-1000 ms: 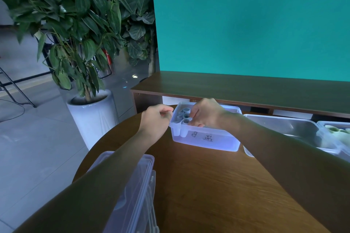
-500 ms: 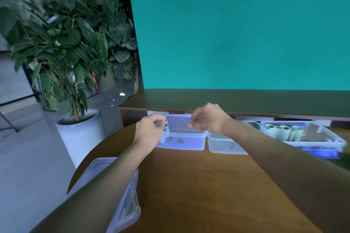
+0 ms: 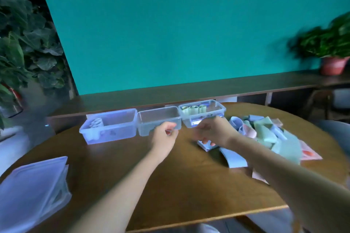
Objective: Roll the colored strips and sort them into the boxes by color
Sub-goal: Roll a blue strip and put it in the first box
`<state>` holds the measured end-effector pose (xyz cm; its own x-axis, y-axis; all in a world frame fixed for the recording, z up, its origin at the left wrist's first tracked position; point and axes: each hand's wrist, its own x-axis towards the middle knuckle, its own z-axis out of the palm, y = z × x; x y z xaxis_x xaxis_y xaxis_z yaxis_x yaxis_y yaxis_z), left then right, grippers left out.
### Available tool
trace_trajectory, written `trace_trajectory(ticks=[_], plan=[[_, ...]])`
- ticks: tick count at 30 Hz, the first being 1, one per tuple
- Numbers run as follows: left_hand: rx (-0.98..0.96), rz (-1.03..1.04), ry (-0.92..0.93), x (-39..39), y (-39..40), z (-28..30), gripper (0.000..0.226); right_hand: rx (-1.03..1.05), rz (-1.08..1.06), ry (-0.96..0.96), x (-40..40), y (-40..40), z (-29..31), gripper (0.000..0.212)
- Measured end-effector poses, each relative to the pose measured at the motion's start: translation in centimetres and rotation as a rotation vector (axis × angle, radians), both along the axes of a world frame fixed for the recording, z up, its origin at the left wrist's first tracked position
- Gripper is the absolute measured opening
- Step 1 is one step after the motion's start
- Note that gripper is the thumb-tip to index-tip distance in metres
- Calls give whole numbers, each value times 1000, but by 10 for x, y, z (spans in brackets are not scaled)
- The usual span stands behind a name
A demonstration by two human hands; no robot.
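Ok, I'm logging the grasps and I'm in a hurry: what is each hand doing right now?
Left hand: fingers curled, holding nothing visible.
Right hand: blurred, reaching over a blue strip; cannot tell whether it grips it.

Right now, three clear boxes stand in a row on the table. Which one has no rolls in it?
The middle box has none. The left box holds pale rolls at its left end, and the right box holds green rolls along its back.

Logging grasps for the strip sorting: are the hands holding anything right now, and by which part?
Left hand: curled, nothing visible in it. Right hand: too blurred to tell; it is over a blue strip.
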<state>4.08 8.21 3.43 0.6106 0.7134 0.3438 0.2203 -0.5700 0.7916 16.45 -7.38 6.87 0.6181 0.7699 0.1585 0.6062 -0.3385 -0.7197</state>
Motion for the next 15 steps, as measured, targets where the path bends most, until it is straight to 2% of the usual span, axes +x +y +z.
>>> trace_trajectory(ticks=[5,8,10,12,15], plan=[[-76,-128,-1,43,-58,-25,19,14,-191,-96,24,-62,-25,25],[-85,-151,33,60,-73,-33,15,10,-221,-116,36,-82,-36,28],[-78,-156,95,68,-73,-38,21,-17,-226,-148,40,-88,-43,30],[-84,-141,150,72,-71,-42,30,-26,-214,-157,42,-91,-48,23],[-102,-74,198,74,-66,-45,24,-37,-196,-165,45,-89,-55,16]])
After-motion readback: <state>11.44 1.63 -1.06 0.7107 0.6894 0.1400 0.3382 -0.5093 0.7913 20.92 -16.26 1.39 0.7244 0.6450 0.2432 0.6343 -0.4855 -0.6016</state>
